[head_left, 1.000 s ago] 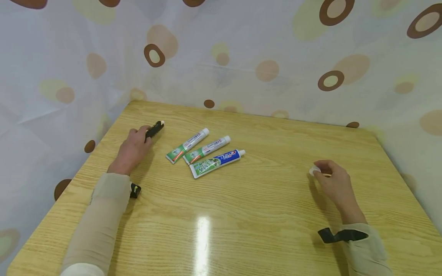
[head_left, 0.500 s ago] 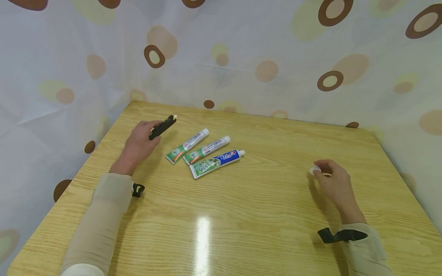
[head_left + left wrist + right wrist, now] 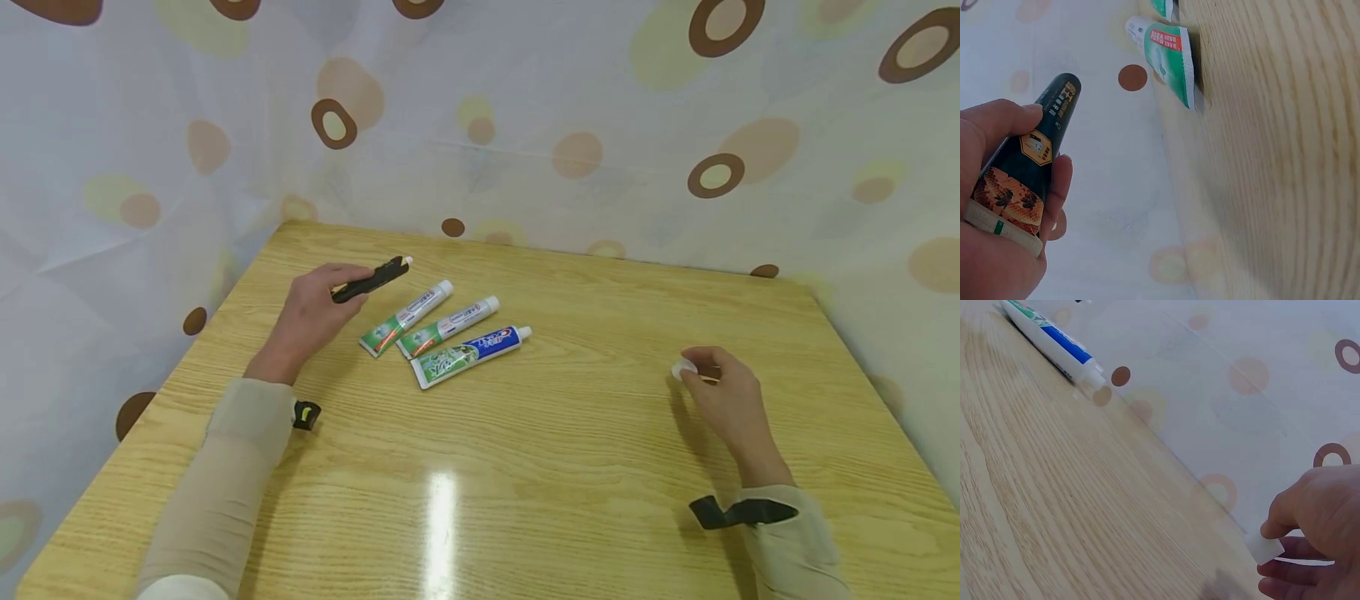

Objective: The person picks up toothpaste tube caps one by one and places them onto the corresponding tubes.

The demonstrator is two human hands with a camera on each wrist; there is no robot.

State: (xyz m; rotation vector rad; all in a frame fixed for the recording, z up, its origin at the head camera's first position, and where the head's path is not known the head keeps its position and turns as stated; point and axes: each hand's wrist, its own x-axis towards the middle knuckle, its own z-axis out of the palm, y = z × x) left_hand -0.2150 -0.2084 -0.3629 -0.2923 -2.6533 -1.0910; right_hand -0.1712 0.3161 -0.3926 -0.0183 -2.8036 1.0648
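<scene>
My left hand (image 3: 318, 310) grips a black toothpaste tube (image 3: 1035, 147) with a honeycomb picture, raised over the table at the left; its white nozzle end points right and away in the head view. Off at the right, my right hand (image 3: 727, 400) pinches a small white cap (image 3: 1265, 549) between thumb and fingers. Between the hands lie two green-and-white toothpaste tubes (image 3: 407, 318) (image 3: 450, 326), side by side at a slant. Just in front of them is a blue-and-green toothpaste tube (image 3: 471, 357), its nozzle end toward the right.
The wooden table (image 3: 570, 467) has a glossy light reflection near its front. A pale curtain (image 3: 525, 100) with brown and beige spots hangs behind the table and along its sides. Black straps (image 3: 742, 512) go round both sleeved wrists.
My left hand has lifted the black toothpaste tube and carried it to the right, toward the other tubes. The tube now lies flatter in the head view. My right hand stays in place.
</scene>
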